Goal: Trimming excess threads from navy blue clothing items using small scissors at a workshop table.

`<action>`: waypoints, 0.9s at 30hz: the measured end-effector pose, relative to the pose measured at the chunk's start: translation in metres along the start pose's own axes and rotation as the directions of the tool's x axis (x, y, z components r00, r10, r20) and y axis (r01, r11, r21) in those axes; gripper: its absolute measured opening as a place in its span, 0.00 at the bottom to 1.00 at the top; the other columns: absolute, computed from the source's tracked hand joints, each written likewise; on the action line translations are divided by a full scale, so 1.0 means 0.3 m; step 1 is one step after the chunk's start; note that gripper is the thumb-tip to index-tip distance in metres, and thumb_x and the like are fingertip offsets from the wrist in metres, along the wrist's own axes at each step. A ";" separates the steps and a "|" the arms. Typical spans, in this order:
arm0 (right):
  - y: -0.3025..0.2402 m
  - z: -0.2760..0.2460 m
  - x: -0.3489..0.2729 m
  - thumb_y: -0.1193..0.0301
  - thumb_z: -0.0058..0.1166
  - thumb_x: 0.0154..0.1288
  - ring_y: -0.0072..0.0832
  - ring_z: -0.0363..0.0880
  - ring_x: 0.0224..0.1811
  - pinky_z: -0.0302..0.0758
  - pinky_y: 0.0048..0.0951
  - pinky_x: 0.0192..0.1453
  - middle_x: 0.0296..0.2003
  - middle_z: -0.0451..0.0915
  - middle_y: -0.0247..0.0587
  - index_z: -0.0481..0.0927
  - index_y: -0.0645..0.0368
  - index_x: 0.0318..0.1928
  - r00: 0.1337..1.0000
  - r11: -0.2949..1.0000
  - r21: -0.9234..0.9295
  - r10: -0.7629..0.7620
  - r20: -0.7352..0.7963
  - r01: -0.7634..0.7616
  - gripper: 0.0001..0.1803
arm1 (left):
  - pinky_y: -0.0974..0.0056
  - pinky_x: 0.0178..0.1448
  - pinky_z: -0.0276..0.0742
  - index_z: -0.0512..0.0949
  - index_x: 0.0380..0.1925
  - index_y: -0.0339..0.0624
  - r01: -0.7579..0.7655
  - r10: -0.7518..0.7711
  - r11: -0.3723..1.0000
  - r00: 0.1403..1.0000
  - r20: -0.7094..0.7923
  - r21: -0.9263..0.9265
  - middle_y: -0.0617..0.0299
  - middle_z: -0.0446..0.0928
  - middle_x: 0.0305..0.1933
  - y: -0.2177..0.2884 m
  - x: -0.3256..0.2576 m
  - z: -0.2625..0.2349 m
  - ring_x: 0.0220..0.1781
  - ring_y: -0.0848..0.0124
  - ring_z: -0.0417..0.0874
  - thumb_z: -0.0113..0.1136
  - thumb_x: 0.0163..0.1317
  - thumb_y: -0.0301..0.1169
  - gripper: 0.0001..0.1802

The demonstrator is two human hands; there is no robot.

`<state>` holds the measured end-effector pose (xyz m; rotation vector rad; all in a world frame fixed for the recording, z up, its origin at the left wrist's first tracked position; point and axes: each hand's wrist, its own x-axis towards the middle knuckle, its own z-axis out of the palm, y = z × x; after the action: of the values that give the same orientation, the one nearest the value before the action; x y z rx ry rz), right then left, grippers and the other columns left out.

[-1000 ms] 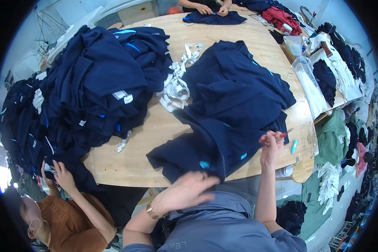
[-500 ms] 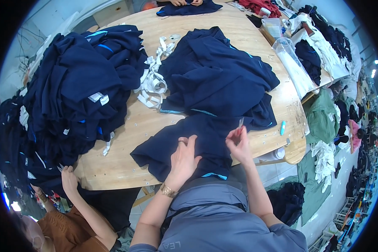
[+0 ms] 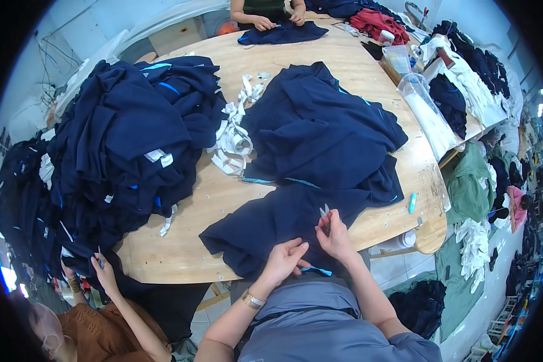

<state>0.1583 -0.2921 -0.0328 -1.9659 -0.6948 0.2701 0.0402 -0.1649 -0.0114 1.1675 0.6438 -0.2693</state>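
Editor: From the head camera, where does the garment lie?

Photographer: The navy garment spreads along the near edge of a pale wooden desk, up against a larger navy heap; where one ends and the other begins is hard to tell. A bit of light-blue trim shows on its near side, beneath the hands.

Editor: And the hands?

Photographer: The right hand has its grip wrapped around small metal snips, blades pointing away over the cloth. The left hand is at the garment's near side, thumb and fingers bent toward each other; whether that grip pinches fabric, I cannot tell.

Editor: How would such a piece handle?

Photographer: Soft and limp, judging by its folds, and probably light on its own. It should drape rather than hold a shape, and is unlikely to slip. A stray blade could nick it.

Editor: Best hold?

Photographer: The trimmed near edge looks best, pinched flat between left thumb and fingertips, clear of the blades. Taken by the middle, it would likely just bunch.
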 end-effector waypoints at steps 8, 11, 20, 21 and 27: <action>-0.079 -0.058 0.007 0.82 0.59 0.52 0.15 0.66 0.26 0.66 0.16 0.30 0.28 0.69 0.30 0.60 0.55 0.35 0.987 0.844 0.529 0.144 -0.073 -0.084 0.19 | 0.76 0.23 0.68 0.74 0.31 0.46 0.184 -0.131 0.524 0.982 0.135 -0.832 0.66 0.75 0.30 -0.010 0.080 -0.005 0.28 0.77 0.78 0.62 0.59 0.38 0.10; -0.077 -0.061 0.015 0.80 0.59 0.54 0.16 0.67 0.26 0.67 0.18 0.32 0.29 0.70 0.31 0.61 0.57 0.36 0.989 0.898 0.439 0.060 -0.135 0.005 0.18 | 0.73 0.29 0.71 0.74 0.31 0.48 0.137 -0.126 0.534 0.989 0.082 -0.834 0.67 0.75 0.30 0.084 0.064 0.007 0.34 0.75 0.77 0.61 0.60 0.38 0.08; -0.237 -0.099 0.009 0.65 0.53 0.64 0.25 0.72 0.23 0.68 0.25 0.29 0.23 0.72 0.38 0.66 0.60 0.34 0.998 0.951 0.309 0.048 -0.038 -0.034 0.13 | 0.60 0.55 0.74 0.76 0.27 0.44 -0.138 0.161 0.519 0.985 -0.062 -0.844 0.57 0.79 0.38 0.227 -0.093 0.017 0.61 0.60 0.71 0.48 0.68 0.37 0.13; -0.248 -0.094 0.009 0.64 0.54 0.63 0.27 0.72 0.20 0.68 0.26 0.27 0.20 0.71 0.39 0.67 0.59 0.32 1.000 0.994 0.105 0.007 -0.015 -0.005 0.13 | 0.58 0.58 0.73 0.76 0.26 0.43 -0.114 0.125 0.506 0.990 -0.058 -0.855 0.56 0.79 0.37 0.230 -0.098 0.017 0.61 0.59 0.71 0.46 0.69 0.38 0.15; -0.265 -0.057 0.003 0.58 0.56 0.61 0.37 0.74 0.18 0.67 0.31 0.20 0.17 0.72 0.40 0.69 0.58 0.26 0.983 0.965 -0.196 -0.182 -0.015 0.175 0.17 | 0.52 0.70 0.57 0.76 0.25 0.39 -0.072 0.306 0.344 0.951 0.040 -0.936 0.49 0.77 0.47 0.169 -0.081 -0.009 0.66 0.54 0.64 0.41 0.70 0.39 0.21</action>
<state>0.1388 -0.2771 0.0447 -2.0700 -0.8994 0.0610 0.0461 -0.1460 0.0414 0.0489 0.3380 0.2005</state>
